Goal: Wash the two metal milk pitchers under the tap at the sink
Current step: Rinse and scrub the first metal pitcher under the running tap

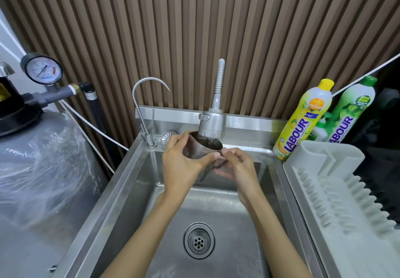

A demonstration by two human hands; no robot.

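Holding one metal milk pitcher (194, 150) up over the back of the sink (138, 202), mouth tipped up and just beneath the head of the spray tap (212, 124), nearly touching it. Wrapped round the body from the left by the left hand (181, 165), fingers curled over the far wall and thumb along the near side. Pinched at the near rim or handle side by the right hand (237, 167), thumb and fingertips closed on the metal, the exact hold partly hidden. Hard to tell running water from glare: only a faint streak inside the mouth. No sign of the second pitcher.

To rinse well, probably best to:
- Keep the mouth square under the head, for a flow straight onto the inner wall.
- Turn the body slowly within the left hand's grip.
- Rub rim and spout with the right fingertips.
- Tip out over the drain (199, 240) rather than toward the ledge.
- Grip firmly, wet steel being slippery.

Further out:
- A thin gooseneck tap (149, 104) and a loose strainer (168, 139) on the back ledge.
- Yellow (303, 117) and green (350, 113) detergent bottles at the right corner.
- A white dish rack (337, 191) beside the sink.
- A pressure gauge (41, 67) above a plastic-wrapped tank (43, 158) at left.
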